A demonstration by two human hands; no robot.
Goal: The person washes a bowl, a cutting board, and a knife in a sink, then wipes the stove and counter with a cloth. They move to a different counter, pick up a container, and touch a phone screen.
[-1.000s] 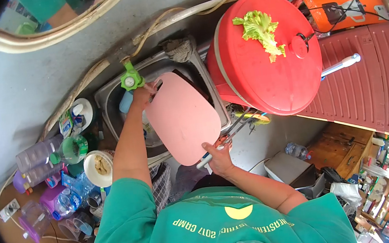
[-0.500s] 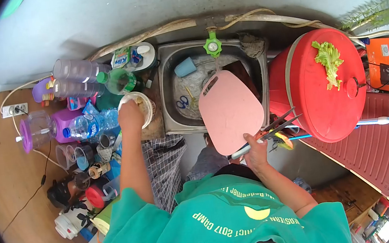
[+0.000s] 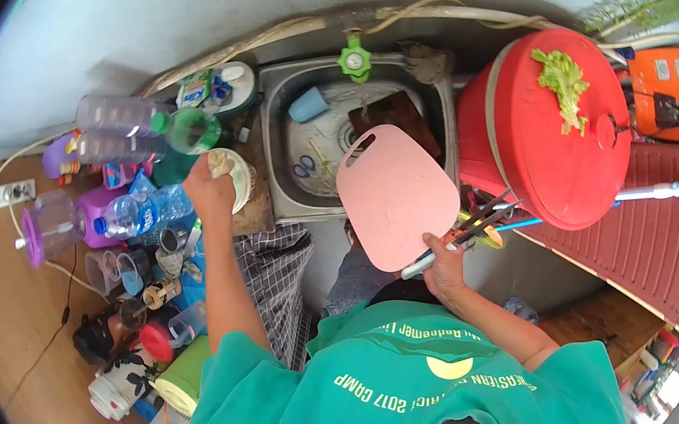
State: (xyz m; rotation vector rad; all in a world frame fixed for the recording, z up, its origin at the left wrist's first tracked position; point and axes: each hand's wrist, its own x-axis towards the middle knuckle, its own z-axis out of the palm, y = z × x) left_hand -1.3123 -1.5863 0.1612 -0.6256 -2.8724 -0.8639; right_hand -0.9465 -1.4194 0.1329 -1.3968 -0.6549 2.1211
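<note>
Beige lump raised, left hand; right hand: pink board, 2 blades

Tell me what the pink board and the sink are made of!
The pink board looks like plastic with a smooth, dull finish: it's thin, evenly coloured and has a neat handle hole. The sink looks like metal, maybe stainless steel, because it's grey and shiny.

Cutting board: matt pink plastic, smooth
Sink: shiny metal
Bucket lid: red plastic, slightly glossy
Checked fabric: cloth, wrinkled
Water bottle: clear, glossy plastic
Shirt: green cloth, matt
</note>
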